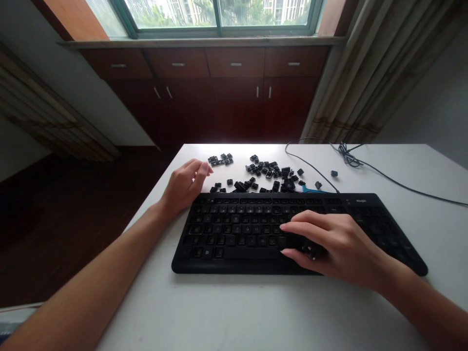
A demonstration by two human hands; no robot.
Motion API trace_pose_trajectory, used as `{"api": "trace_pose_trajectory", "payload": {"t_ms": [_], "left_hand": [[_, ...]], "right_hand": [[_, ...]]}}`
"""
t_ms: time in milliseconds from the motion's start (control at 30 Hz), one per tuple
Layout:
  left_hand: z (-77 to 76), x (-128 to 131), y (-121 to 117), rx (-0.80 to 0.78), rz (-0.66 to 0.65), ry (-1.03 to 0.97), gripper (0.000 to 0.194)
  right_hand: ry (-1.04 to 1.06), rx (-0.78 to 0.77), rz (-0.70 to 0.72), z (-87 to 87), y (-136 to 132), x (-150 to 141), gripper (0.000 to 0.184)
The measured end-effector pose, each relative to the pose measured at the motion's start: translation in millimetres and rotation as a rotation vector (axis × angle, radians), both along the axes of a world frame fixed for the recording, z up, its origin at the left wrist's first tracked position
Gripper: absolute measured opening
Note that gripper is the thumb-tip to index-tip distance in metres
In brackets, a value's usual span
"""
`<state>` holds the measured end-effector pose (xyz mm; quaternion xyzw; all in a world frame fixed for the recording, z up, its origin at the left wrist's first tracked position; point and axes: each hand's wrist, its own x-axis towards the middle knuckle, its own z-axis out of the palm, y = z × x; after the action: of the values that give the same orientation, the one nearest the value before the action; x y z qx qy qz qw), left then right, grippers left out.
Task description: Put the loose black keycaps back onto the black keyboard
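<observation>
A black keyboard lies across the white table, with many of its keys removed and their sockets bare. Over its right-middle part is my right hand, fingers curled and thumb below them. Small black keycaps show in its grasp, partly hidden by the fingers. My left hand rests by the keyboard's upper left corner, its fingers loosely curled together with nothing visible in them. Just beyond its fingertips sits a small group of loose keycaps.
More loose keycaps are scattered behind the keyboard. Among them lies a blue brush. A black cable runs from the keyboard and is bundled at the back right. A cabinet stands under the window beyond the table.
</observation>
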<state>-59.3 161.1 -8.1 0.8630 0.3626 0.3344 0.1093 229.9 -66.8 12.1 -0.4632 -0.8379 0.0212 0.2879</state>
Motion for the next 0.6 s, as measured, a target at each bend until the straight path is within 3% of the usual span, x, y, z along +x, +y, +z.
{"api": "trace_pose_trajectory", "payload": {"t_ms": [133, 333, 467, 600], "left_hand": [[10.0, 2.3, -13.9, 0.134, -0.097, -0.073, 0.02], [28.4, 22.1, -59.2, 0.356, -0.462, 0.108, 0.004], [27.0, 33.3, -78.1, 0.395, -0.622, 0.238, 0.01], [22.2, 34.8, -80.4, 0.353, -0.646, 0.244, 0.008]], "right_hand": [[-0.028, -0.036, 0.014, -3.6, -2.0, -1.5, 0.028], [-0.013, -0.092, 0.028, -4.1, -1.8, -2.4, 0.021], [-0.038, -0.061, -0.005, -2.4, -2.4, -3.3, 0.022], [-0.038, -0.061, -0.004, -1.7, -3.0, -1.8, 0.021]]}}
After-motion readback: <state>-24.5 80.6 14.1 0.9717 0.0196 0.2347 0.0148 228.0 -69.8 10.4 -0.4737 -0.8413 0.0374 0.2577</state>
